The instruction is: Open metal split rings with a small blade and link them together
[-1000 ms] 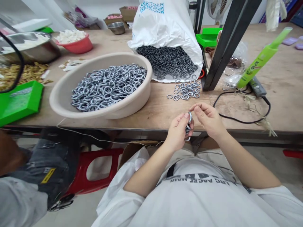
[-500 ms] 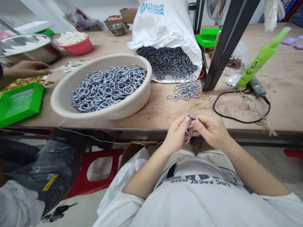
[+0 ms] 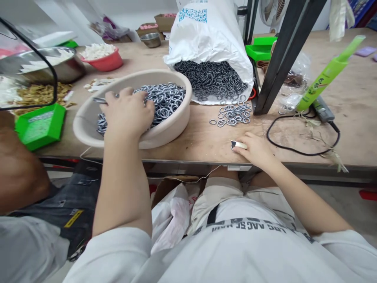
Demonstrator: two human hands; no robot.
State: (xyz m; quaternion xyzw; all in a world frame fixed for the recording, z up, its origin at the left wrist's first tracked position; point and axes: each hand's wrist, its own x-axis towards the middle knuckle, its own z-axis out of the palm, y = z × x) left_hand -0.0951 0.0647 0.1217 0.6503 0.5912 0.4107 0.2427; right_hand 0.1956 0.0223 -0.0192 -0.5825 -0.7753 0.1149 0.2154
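Observation:
My left hand (image 3: 127, 112) is over the cream basin (image 3: 182, 127), its fingers spread against the heap of grey metal rings (image 3: 165, 102) inside. One ring (image 3: 100, 100) shows edge-on beside its outer finger; what lies under the palm is hidden. Close to the table's front edge, my right hand (image 3: 255, 148) rests with thumb and fingers closed on a small white piece with a dark end (image 3: 239, 145). Its exact kind is unclear. Beyond that hand is a loose pile of grey rings (image 3: 234, 114), spilled before the open white sack (image 3: 206, 39) full of rings.
A black metal post (image 3: 287, 59) rises right of the sack. Further right are a cable (image 3: 297, 150) and a bright green tube (image 3: 330, 74). A green tray (image 3: 41, 125) and a co-worker's arm (image 3: 20, 165) are at left.
My hands have parted. The left, which held several rings, has swung left over the basin; the right has stayed near the table edge. The co-worker's hand has left the area by the steel bowl.

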